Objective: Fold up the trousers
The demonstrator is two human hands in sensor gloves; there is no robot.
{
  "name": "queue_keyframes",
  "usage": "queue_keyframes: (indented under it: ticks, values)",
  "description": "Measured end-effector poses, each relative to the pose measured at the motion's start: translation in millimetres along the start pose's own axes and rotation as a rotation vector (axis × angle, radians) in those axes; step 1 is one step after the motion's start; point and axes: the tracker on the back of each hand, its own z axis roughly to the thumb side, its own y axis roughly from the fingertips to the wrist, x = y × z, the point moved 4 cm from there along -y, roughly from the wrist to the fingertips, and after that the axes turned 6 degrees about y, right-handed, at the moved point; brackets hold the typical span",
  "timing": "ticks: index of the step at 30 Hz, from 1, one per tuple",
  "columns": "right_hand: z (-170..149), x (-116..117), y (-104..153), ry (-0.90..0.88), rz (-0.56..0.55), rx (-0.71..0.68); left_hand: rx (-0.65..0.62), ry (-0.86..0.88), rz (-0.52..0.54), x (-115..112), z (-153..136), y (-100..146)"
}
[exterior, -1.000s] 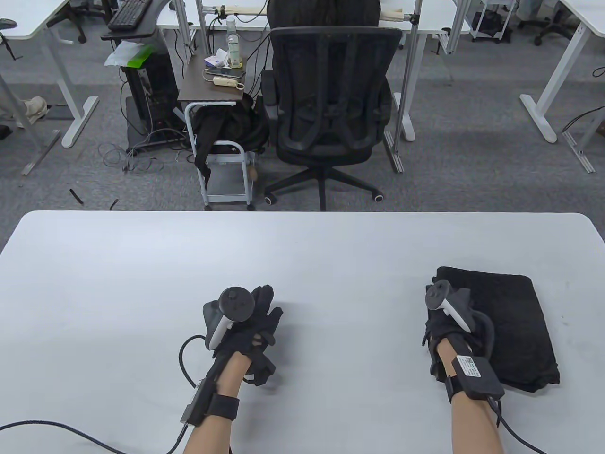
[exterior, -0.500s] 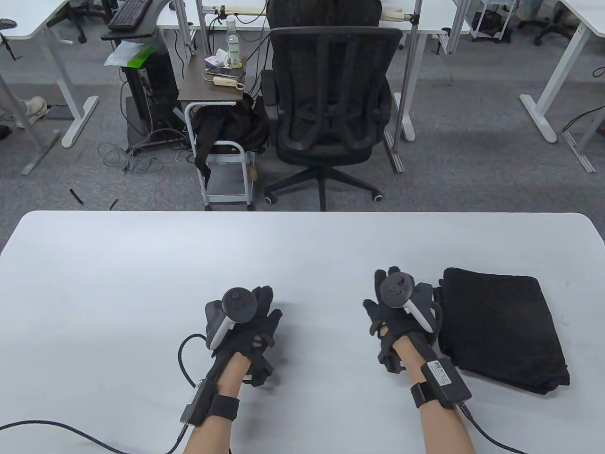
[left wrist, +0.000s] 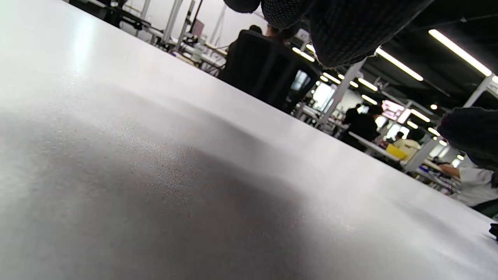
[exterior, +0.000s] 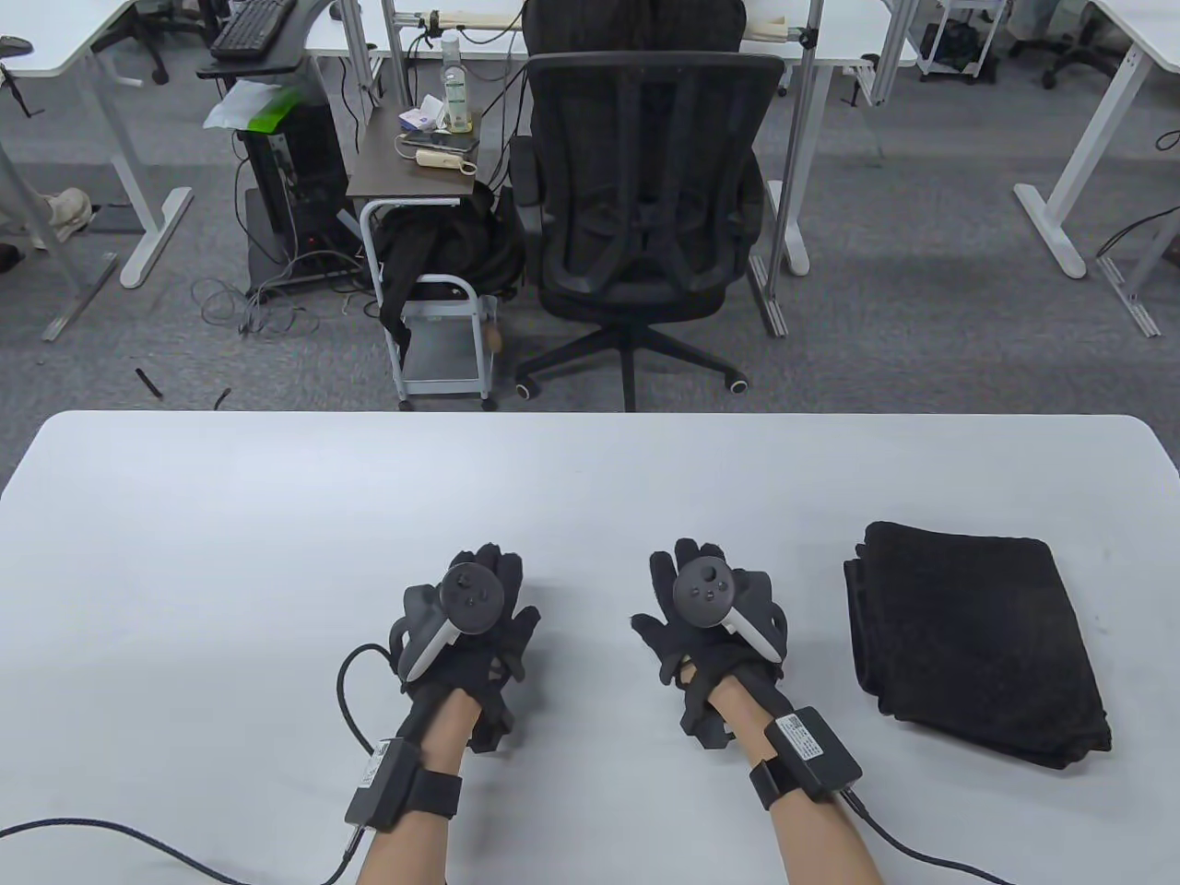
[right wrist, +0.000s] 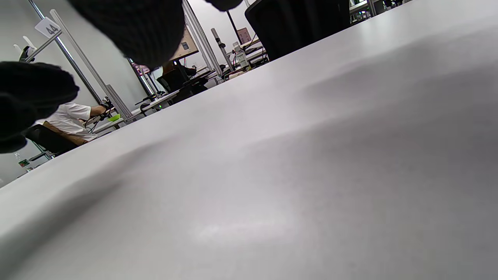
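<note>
- The black trousers (exterior: 977, 641) lie folded into a thick rectangle on the right part of the white table (exterior: 277, 516), near the front edge, one long side turned slightly askew to the table's edge
- Layered fold edges show along the bundle's left side
- The right hand (exterior: 705, 627) sits palm down over bare table to the left of the trousers, apart from them, fingers spread and holding nothing
- The left hand (exterior: 470, 631) is beside it, further left, also palm down with fingers splayed and holding nothing
- Whether either palm actually touches the tabletop cannot be told
- Each hand carries a tracker on its back and a black box strapped at the wrist, with a cable running off toward the near edge
- In both wrist views only dark gloved fingertips hang above plain table surface
- Beyond the far edge stands a black office chair (exterior: 645, 184), and left of it a small cart (exterior: 415, 184) with a bottle on top
</note>
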Motion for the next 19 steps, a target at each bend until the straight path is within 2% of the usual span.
queue_keyframes:
  ticks: [9,19]
  values:
    - [-2.1,7.1,-3.5,0.070,0.024,0.014,0.006,-0.058,-0.017,-1.3,2.3,-0.1]
    - [-8.5,10.6,-4.5,0.070,0.035,0.032,0.015,-0.072,-0.032,-5.0,2.3,-1.2]
